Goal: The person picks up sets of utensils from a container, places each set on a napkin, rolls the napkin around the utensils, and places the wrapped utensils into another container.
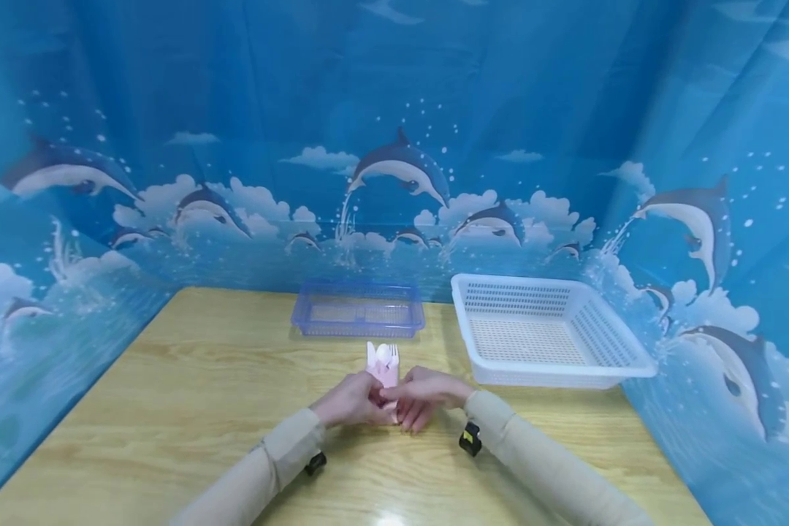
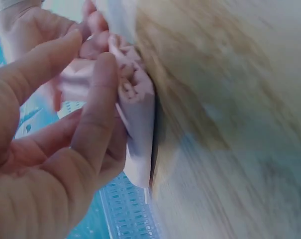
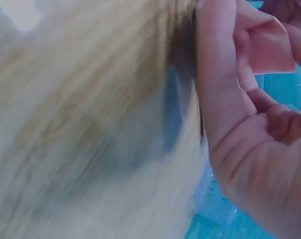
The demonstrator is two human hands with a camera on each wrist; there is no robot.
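A pink napkin point(image 1: 386, 375) lies upright along the middle of the table, wrapped about a white knife point(image 1: 371, 353), a spoon point(image 1: 383, 354) and a fork point(image 1: 394, 353) whose upper ends stick out. From the left, my left hand point(image 1: 352, 400) holds the napkin's lower part between thumb and fingers. My right hand point(image 1: 430, 391) pinches it from the opposite side, its thumb close to the left fingers. In the left wrist view the folded, crumpled end of the napkin point(image 2: 140, 114) shows beside the fingers. A raised napkin flap point(image 3: 272, 52) appears in the right wrist view.
Behind the napkin stands a shallow translucent blue basket point(image 1: 358, 330). A larger white basket point(image 1: 552, 375) stands at the back right. Both rest on the wood-grain table point(image 1: 204, 365). A blue curtain point(image 1: 289, 88) with dolphins hangs around the table's back and sides.
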